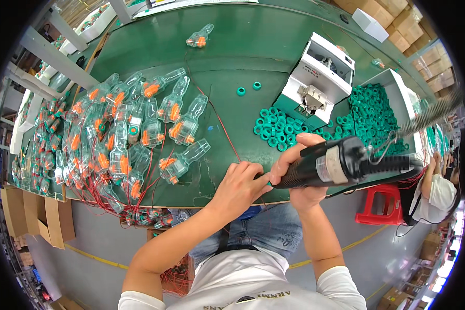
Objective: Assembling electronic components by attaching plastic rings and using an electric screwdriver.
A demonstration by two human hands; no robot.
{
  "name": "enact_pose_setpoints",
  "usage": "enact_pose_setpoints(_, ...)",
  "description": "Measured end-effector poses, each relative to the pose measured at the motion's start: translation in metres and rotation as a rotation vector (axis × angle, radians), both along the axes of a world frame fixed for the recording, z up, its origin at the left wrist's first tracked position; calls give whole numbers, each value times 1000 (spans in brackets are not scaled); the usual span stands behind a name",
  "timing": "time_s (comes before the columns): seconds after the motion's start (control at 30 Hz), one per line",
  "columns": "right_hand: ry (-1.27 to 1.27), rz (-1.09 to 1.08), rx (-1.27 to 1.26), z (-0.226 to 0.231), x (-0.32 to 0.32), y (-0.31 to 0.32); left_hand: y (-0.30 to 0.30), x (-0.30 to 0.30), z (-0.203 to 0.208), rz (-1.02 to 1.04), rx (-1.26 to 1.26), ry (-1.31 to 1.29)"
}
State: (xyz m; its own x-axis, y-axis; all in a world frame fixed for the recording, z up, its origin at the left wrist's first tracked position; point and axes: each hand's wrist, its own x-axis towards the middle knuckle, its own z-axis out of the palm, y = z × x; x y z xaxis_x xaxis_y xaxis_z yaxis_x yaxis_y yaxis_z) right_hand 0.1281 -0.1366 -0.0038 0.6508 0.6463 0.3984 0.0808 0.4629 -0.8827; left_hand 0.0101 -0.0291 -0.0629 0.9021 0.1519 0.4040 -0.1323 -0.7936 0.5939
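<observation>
Nearest, at the table's front edge, the left hand (pixel 238 187) is curled down over a small piece that stays hidden under the fingers; what it pinches cannot be told. Just beside it the right hand (pixel 296 164) is wrapped tight around a black electric screwdriver (pixel 336 165), lying nearly level with its tip pointing at the left hand and a coiled cable trailing off to the right. Farther out, green rings (pixel 274 128) lie heaped on the green table (pixel 232 57). Beyond them, a white tray (pixel 402 90) is filled with more green rings. To the left, clear plastic parts with orange inserts (pixel 124 134) lie piled with red wires.
</observation>
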Motion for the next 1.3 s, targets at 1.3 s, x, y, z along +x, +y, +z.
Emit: enact_pose_setpoints(1.3,-80,-176,-86,89,37,-41,334,194,23,1090,107,192)
